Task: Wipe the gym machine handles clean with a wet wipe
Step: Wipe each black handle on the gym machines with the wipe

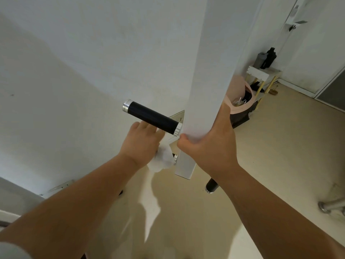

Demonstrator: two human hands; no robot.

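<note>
Wet wipe partly inside left grip

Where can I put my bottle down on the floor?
The floor right of the post is bare, between the bin and the metal leg at the right edge. Crowded at the post: the left hand holds the wipe by the handle, the right hand grips the post. A shelf stands behind the bin.

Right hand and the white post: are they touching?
Touching. The head view shows the right hand gripping the white post, thumb on one edge, fingers round the other.
</note>
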